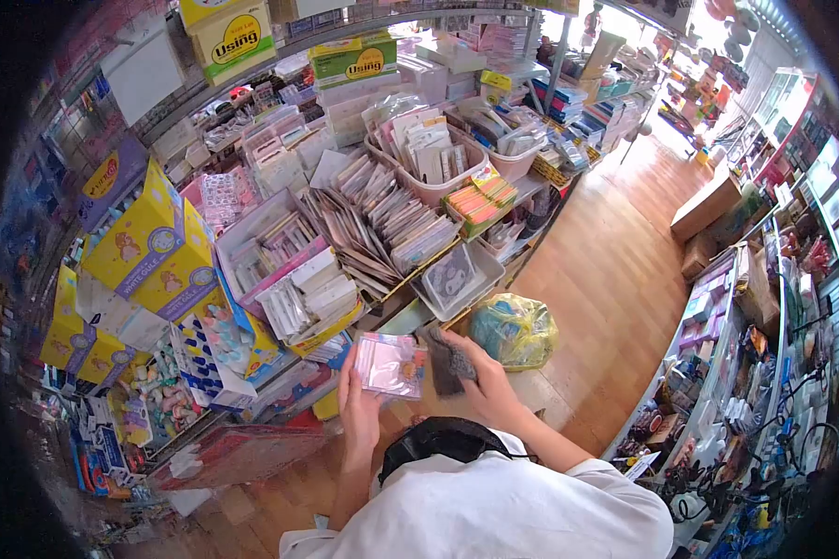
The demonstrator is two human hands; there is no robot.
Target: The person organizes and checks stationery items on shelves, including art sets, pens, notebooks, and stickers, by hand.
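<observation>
In my left hand (358, 410) is a small stack of pink packets in clear plastic wrapping (391, 365), gripped along its left edge. My right hand (489, 380) is closed round a crumpled dark grey cloth (450, 361), which hangs just right of the packets. Both hands are in front of my chest, below the front edge of the goods shelf. A clear plastic tray (459, 279) with packets in it lies beyond the hands. Right of the cloth, a knotted yellow plastic bag (515, 331) sits near the shelf's foot.
Bins of upright cards and envelopes (373, 214) crowd the shelf ahead. Yellow white-glue boxes (154, 247) stand at the left. A wooden-look floor aisle (597, 279) runs away on the right, bordered by a shelf of small goods (704, 326) and a cardboard box (708, 205).
</observation>
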